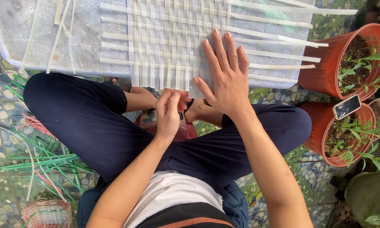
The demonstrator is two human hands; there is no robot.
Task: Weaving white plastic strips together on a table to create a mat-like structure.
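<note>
Nearest, our left hand (169,110) pinches a white strip end (178,86); our right hand (224,76) presses flat, fingers spread, on the woven plastic mat (164,42).

One head-worn camera looks steeply down, close over the seated person's lap, facing the low table (38,46) just beyond the knees.

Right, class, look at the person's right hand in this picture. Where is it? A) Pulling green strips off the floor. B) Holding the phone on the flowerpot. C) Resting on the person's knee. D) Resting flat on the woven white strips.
D: the right hand lies palm down with fingers spread on the woven white mat, while the left hand pinches the mat's near edge.
</note>
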